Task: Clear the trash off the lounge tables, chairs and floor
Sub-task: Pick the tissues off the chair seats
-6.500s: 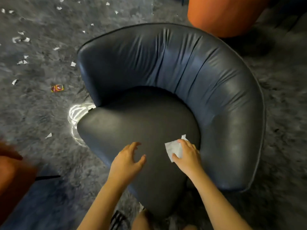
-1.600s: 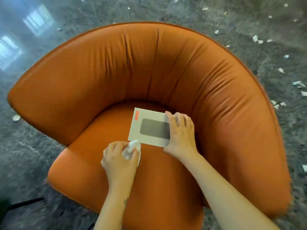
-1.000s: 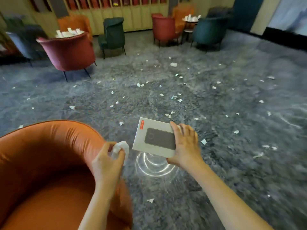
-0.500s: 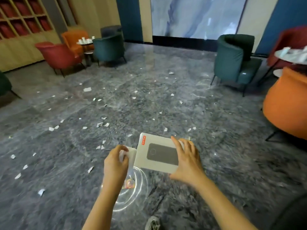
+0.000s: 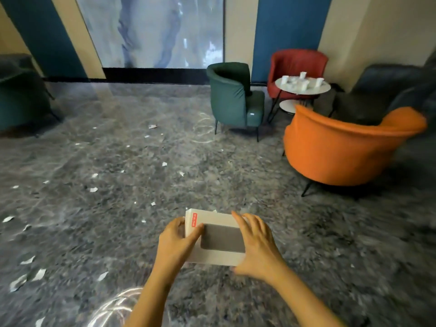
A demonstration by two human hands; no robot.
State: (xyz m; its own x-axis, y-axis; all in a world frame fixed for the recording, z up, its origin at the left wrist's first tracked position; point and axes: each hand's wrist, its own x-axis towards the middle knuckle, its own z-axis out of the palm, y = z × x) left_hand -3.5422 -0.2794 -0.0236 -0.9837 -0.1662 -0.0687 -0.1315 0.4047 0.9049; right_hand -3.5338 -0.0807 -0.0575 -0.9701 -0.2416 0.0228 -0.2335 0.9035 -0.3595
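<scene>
I hold a flat white box with a grey rectangle and a red label on its lid, in front of me above the floor. My left hand grips its left edge, thumb across the lid. My right hand holds the right side, fingers spread over the lid. The crumpled tissue from earlier is hidden behind the box or my left hand. Several white paper scraps lie scattered over the grey marbled floor.
An orange armchair stands at the right, a green armchair and a red one behind it. A round white table between them carries several white cups. A dark chair sits at the far left.
The view has turned right, away from the orange chair where the box lay. My left hand, which held the tissue beside the box, now grips the box's left edge.
</scene>
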